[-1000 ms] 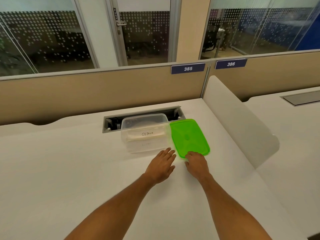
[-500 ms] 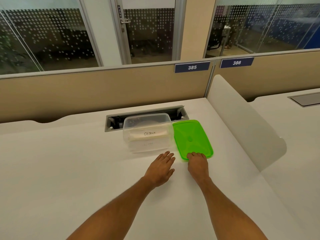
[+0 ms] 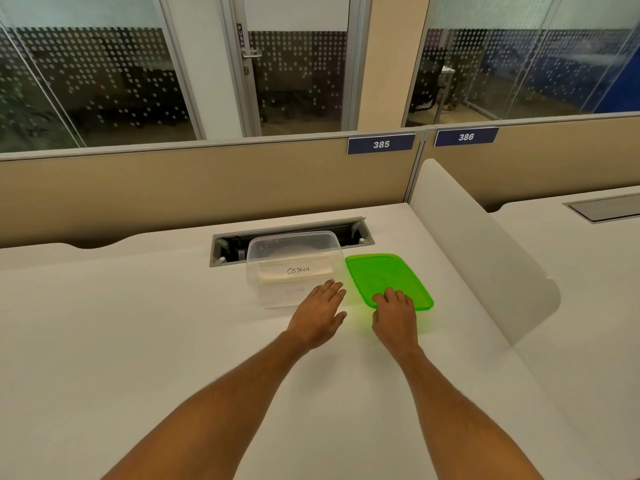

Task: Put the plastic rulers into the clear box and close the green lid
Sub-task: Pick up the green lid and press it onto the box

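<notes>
Head view: a white desk [image 3: 138,341] fills the lower frame, with a tan partition [image 3: 173,188] behind it and glass walls beyond. Two blue number plates, 385 [image 3: 381,144] and 386 [image 3: 465,137], sit on the partition's top edge. A white curved divider [image 3: 485,251] rises along the desk's right side.

Near the back of the desk an open cable tray [image 3: 287,237] is sunk into the surface. Just in front of it stands the clear box [image 3: 292,268], upright and uncovered, with a label reading "OSTRICH" on its near wall. Pale flat pieces show through the wall behind the label; whether they are the rulers cannot be told.

The green lid [image 3: 384,275] lies flat on the desk immediately right of the box, its left edge close beside the box's right wall, off the box.

The left hand [image 3: 320,315] is palm down with fingers spread and extended, fingertips at the box's near right corner; contact with the wall cannot be told. It holds nothing.

The right hand [image 3: 394,315] is palm down over the lid's near edge, its fingers [image 3: 389,296] curled onto the rim. The thumb is hidden, so whether it pinches the lid or merely rests on it cannot be told.

Both bare forearms reach in from the bottom of the frame.
</notes>
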